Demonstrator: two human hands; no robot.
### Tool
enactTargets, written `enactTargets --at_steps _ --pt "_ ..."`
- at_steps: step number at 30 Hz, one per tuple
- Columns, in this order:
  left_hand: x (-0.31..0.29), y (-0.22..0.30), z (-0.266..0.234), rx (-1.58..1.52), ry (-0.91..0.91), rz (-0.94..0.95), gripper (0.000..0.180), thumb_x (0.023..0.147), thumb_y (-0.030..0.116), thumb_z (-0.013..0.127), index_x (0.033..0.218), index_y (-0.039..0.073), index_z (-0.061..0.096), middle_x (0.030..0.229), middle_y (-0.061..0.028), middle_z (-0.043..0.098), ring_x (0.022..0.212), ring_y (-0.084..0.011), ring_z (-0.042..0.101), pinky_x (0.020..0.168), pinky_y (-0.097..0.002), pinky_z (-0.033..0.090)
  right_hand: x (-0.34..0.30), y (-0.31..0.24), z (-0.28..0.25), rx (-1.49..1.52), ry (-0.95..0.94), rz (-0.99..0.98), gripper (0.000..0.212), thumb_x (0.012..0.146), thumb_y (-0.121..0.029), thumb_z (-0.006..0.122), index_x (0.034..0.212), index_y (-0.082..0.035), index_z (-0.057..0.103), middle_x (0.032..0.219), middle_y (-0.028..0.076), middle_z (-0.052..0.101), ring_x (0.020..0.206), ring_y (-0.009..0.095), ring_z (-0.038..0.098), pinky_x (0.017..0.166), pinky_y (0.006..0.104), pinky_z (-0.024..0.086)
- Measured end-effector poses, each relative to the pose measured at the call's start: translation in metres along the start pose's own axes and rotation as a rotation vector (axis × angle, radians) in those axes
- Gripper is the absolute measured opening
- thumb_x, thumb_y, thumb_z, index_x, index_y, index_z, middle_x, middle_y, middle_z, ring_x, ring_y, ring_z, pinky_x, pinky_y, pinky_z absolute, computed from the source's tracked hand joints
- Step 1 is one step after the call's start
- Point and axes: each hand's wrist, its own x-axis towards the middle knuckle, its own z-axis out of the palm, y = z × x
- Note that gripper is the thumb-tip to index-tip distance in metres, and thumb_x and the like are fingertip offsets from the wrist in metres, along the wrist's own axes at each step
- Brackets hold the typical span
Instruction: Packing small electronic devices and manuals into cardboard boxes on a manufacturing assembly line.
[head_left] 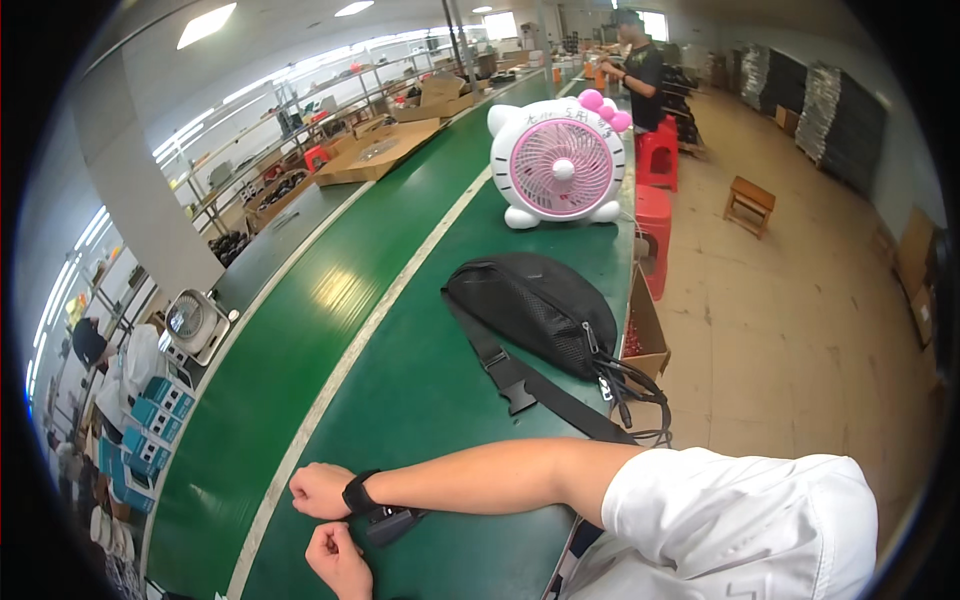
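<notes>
My right hand [322, 490] is a loose fist above the green table, next to its pale edge strip. A black strap [358, 492] with a dark box-shaped device [392, 524] sits on that wrist. Just below it, close but apart, my left hand [340, 560] is curled closed with its thumb on top. Nothing shows in either hand. Beyond my right forearm lies a black waist bag [535, 310] with its strap and buckle [518, 396] loose. Black cords [640, 390] hang off its right end. Farther off stands a white and pink cat-shaped fan [560, 165].
Left of the strip runs a shiny green belt [300, 330]. Past it stand a small white fan [197, 322] and several blue boxes [150, 440]. Red stools [652, 225] and an open carton [648, 330] line the right edge. A person [640, 75] works at the far end.
</notes>
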Motion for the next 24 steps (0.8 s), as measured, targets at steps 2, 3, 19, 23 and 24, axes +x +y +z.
enactTargets --at_steps 2,3,19,23,24 --pt "0.003 0.006 0.008 -0.006 0.02 0.022 0.02 0.091 0.006 0.055 0.071 0.0 0.052 0.053 0.0042 0.044 0.044 -0.0012 0.038 0.041 -0.0189 0.027 -0.002 0.005 -0.007 -0.003 0.037 -0.013 0.014 0.072 -0.015 0.06 0.067 -0.002 0.061 0.064 0.015 0.062 0.063 0.034 0.061 0.057 0.0429 0.047" --pt "0.005 0.007 0.0 0.105 -0.087 -0.03 0.028 0.092 0.025 0.054 0.085 -0.002 0.056 0.063 -0.0034 0.054 0.052 -0.0076 0.049 0.048 -0.0218 0.035 -0.002 0.007 -0.008 -0.005 0.05 -0.029 0.016 0.074 -0.015 0.06 0.065 -0.002 0.058 0.061 0.014 0.061 0.059 0.033 0.06 0.053 0.0429 0.044" --pt "-0.001 0.039 0.004 0.139 -0.004 -0.024 0.021 0.091 0.014 0.057 0.079 -0.003 0.06 0.061 -0.0039 0.055 0.056 -0.0106 0.049 0.052 -0.0261 0.039 0.0 0.002 -0.003 0.035 0.018 -0.015 0.012 0.069 -0.012 0.058 0.067 -0.001 0.06 0.067 0.018 0.063 0.065 0.036 0.062 0.058 0.0432 0.047" --pt "-0.001 0.037 0.005 0.144 -0.01 -0.007 0.021 0.091 0.013 0.057 0.078 -0.003 0.061 0.06 -0.0042 0.056 0.056 -0.0106 0.049 0.053 -0.0261 0.039 0.0 0.003 -0.002 0.038 0.041 -0.027 0.012 0.069 -0.012 0.058 0.066 -0.001 0.059 0.066 0.018 0.062 0.064 0.036 0.061 0.057 0.0431 0.047" --pt "-0.001 0.037 0.006 0.144 -0.008 0.001 0.021 0.091 0.013 0.057 0.078 -0.003 0.06 0.06 -0.004 0.055 0.056 -0.0104 0.048 0.053 -0.026 0.039 -0.001 0.004 -0.002 0.048 0.048 -0.027 0.012 0.069 -0.012 0.058 0.065 -0.001 0.059 0.065 0.018 0.062 0.063 0.036 0.061 0.056 0.0431 0.046"
